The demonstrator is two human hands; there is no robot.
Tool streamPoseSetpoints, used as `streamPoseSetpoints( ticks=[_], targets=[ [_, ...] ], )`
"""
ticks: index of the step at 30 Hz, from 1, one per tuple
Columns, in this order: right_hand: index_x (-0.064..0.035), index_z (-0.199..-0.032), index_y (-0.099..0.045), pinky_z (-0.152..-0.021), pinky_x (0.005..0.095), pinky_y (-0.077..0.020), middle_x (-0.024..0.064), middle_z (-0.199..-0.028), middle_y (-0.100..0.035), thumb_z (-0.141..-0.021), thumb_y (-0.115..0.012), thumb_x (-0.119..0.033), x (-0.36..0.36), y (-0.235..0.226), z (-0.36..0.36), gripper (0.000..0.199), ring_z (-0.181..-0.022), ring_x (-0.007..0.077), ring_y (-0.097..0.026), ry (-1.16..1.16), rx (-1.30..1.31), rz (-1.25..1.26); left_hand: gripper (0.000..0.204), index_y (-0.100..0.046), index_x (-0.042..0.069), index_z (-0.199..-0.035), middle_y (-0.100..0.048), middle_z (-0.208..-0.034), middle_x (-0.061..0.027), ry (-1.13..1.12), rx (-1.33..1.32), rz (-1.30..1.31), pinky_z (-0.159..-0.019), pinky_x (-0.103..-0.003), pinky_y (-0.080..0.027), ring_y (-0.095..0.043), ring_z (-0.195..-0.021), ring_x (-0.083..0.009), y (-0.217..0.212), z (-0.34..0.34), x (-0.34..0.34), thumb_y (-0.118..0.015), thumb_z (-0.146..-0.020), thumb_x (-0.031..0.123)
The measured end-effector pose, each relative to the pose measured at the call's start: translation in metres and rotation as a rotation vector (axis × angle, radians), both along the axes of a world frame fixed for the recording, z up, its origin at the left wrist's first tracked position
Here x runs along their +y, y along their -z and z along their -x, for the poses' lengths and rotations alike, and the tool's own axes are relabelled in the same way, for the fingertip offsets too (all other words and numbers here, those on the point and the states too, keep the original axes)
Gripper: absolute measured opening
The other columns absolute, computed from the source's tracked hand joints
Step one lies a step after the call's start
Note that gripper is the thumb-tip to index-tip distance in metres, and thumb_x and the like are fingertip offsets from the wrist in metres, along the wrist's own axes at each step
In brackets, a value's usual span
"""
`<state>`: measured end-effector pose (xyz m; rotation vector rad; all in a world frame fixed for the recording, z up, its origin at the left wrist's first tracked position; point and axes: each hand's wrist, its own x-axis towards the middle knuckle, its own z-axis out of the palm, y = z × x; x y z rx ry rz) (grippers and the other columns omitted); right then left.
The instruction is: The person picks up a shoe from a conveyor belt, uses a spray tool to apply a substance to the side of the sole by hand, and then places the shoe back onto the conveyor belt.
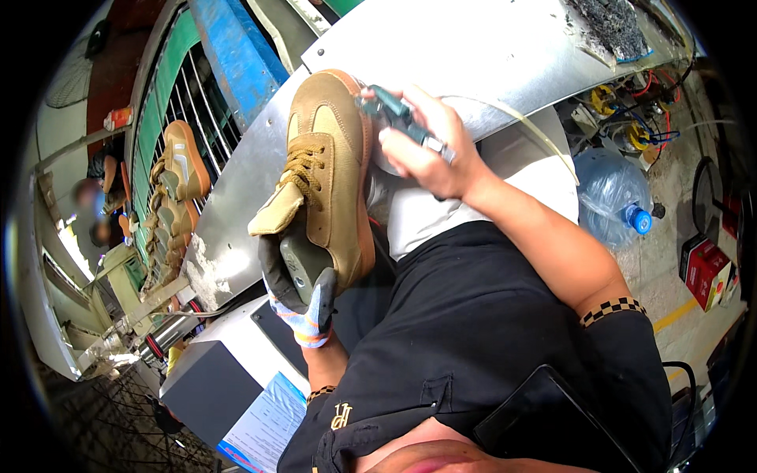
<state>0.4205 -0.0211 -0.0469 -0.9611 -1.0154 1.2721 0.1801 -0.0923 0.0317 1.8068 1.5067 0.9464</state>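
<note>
A tan lace-up sneaker with a gum-coloured sole is held toe-up over the metal bench. My left hand, in a grey and multicoloured glove, is closed around its heel end. Inside the shoe's opening sits a dark grey-green shoe last, and the tongue is folded outward. My right hand, bare, is closed on a small dark green hand-held gun. The gun's tip is close beside the sole edge near the toe; the frame does not show whether they touch. A thin pale hose runs behind my right hand.
Bright metal bench lies beneath, with a blackened crusty patch at its far right corner. Several similar shoes line a green rack at left. A large water bottle and red box are at right, near exposed wiring.
</note>
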Motion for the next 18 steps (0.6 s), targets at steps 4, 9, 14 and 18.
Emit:
streamPoseSetpoints(
  ticks=[4,9,14,18],
  targets=[
    [-0.0034,-0.125,-0.057,-0.055,0.0244,-0.0435,-0.0021,-0.063,-0.054,-0.082,-0.059,-0.011,-0.016,-0.01,-0.008,0.044,-0.057,0.0054,-0.053,-0.021,-0.158,-0.01,0.093,-0.033,0.005,-0.149,-0.039,-0.15,-0.0188,-0.135,-0.306,-0.024,-0.117,-0.045,-0.028,-0.037,-0.14,-0.0323,0.003,-0.013,0.004,-0.081,-0.071,0.023],
    [0.0038,-0.128,-0.054,-0.067,0.0261,-0.0514,0.0045,-0.075,-0.063,-0.086,-0.058,-0.01,0.02,-0.004,-0.078,0.044,-0.068,0.0107,-0.061,-0.019,-0.134,-0.122,0.06,-0.04,-0.001,-0.141,-0.043,-0.147,-0.0214,-0.224,-0.599,0.009,-0.11,-0.044,-0.039,-0.046,-0.132,-0.0333,-0.023,-0.006,0.073,-0.063,-0.089,0.017],
    [0.0033,-0.129,-0.053,-0.064,0.0261,-0.0531,0.0077,-0.077,-0.065,-0.088,-0.054,-0.008,0.059,0.005,-0.138,0.042,-0.067,0.0123,-0.064,0.344,-0.108,-0.044,0.048,-0.047,-0.003,-0.137,-0.055,-0.135,-0.02,0.066,-0.834,0.048,-0.102,-0.041,-0.049,-0.058,-0.12,-0.031,-0.01,-0.054,0.262,-0.055,-0.094,0.016],
    [0.0039,-0.132,-0.05,-0.062,0.0248,-0.0514,0.0079,-0.079,-0.065,-0.09,-0.054,-0.007,0.063,0.01,-0.136,0.044,-0.069,0.0128,-0.064,0.386,-0.039,-0.025,0.043,-0.054,0.005,-0.131,-0.061,-0.124,-0.0131,0.247,-0.552,-0.125,-0.096,-0.039,-0.051,-0.062,-0.111,-0.0248,-0.002,-0.18,0.415,-0.063,-0.091,0.015]
  ],
)
